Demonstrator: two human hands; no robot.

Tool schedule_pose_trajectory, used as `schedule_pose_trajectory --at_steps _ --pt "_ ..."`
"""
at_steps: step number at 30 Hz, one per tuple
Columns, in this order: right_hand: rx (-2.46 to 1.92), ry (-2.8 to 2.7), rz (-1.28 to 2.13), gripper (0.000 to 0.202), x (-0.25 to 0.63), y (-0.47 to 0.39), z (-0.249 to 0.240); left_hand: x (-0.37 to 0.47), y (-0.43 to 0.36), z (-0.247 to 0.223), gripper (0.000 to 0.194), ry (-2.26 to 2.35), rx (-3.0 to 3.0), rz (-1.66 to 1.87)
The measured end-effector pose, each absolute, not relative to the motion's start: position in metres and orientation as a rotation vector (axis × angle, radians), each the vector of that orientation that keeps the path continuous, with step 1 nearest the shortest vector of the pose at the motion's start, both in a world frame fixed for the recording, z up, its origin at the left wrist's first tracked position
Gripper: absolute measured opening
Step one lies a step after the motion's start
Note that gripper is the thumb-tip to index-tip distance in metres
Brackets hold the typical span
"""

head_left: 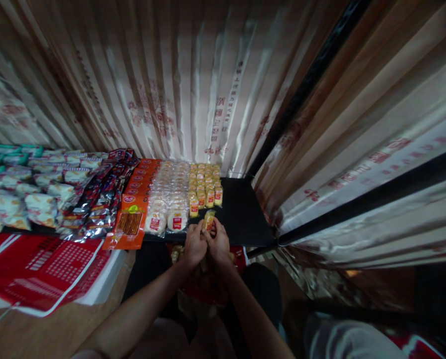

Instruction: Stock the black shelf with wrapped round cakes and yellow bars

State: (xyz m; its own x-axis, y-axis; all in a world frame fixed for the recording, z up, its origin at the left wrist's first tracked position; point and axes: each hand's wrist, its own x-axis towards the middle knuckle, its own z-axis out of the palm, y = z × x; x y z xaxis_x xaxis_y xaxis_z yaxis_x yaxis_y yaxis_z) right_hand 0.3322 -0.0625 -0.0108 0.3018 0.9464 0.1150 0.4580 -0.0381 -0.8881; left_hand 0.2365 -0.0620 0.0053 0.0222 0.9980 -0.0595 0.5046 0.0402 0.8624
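Both hands meet at the front edge of the black table (pixel 241 214). Between the fingertips of my left hand (pixel 196 243) and my right hand (pixel 218 243) is a small yellow wrapped snack (pixel 208 220), gripped from both sides. Just beyond it, small yellow snack packs (pixel 205 185) stand in rows. Left of those lie clear packs of round white crackers (pixel 177 219), then orange packets of brown sticks (pixel 130 222). Below my hands is a red bag, partly hidden by my wrists, with gold-coloured pieces (pixel 176 253) at its left side.
Dark shiny packets (pixel 103 199) and white packets (pixel 41 208) cover the table's left part. A red printed sheet (pixel 47 269) hangs at its front. Pleated curtains (pixel 193 85) stand behind and to the right, with black poles (pixel 305 94) across them.
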Motion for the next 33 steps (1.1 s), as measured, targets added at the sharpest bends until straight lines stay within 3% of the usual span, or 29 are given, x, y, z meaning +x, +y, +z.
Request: schedule_pose_trajectory --at_steps 8,15,33 --pt "-1.740 -1.392 0.461 0.050 0.325 -0.030 -0.017 0.244 -0.054 0.014 0.039 1.611 1.453 0.968" --pt "-1.773 -1.485 0.373 0.052 0.323 -0.009 -0.017 0.247 -0.045 0.011 0.043 1.567 1.423 0.989" --pt "-1.606 -1.488 0.365 0.034 0.323 -0.011 -0.031 0.248 -0.034 -0.010 0.041 1.544 1.519 0.983"
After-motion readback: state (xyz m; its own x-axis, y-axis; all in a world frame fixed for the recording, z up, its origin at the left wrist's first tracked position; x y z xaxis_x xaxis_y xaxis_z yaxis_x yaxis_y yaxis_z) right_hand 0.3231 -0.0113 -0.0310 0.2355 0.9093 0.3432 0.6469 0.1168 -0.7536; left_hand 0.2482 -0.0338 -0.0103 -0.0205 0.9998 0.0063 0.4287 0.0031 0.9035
